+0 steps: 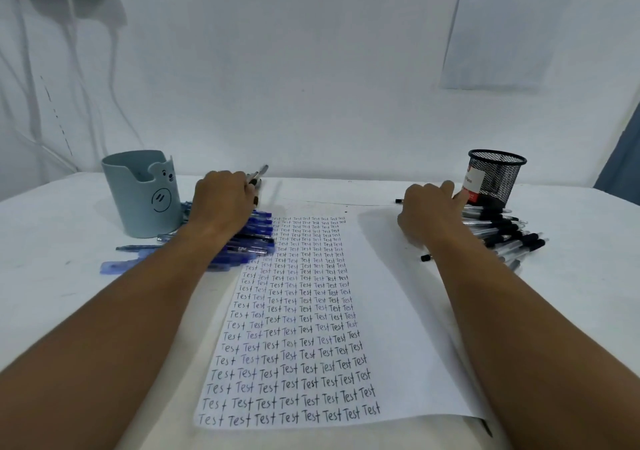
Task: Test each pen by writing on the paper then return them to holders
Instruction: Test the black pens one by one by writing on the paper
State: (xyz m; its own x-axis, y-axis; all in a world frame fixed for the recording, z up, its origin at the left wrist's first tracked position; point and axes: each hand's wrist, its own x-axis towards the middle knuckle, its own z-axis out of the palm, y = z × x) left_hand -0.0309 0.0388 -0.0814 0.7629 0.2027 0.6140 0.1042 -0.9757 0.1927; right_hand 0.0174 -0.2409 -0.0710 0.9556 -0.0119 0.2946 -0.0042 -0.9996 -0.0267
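Head view, only view: the left hand (223,197) was curled around a black-and-clear pen (258,174), whose tip poked out past the fingers, up and away from the person. Just under and beside that hand lay a pile of blue plastic pens (254,238); further left of it stood the pale blue bear-faced plastic holder (143,195). The right hand (431,212) rested on a heap of clear pens with black caps (502,233), fingers bent down into the heap; whether it actually gripped one, couldn't tell. The black wire-mesh cup (497,176) stood just beyond that hand's fingertips. Between the two hands lay the white paper sheet (398,294), its left part packed with rows of "Test", with a bare strip nearer the right hand. Judged step: picking up the next pens for testing. To do it well, take one pen only, uncap it if it is capped, write in the bare strip, then drop each pen in the holder on its own side so colours don't mix.
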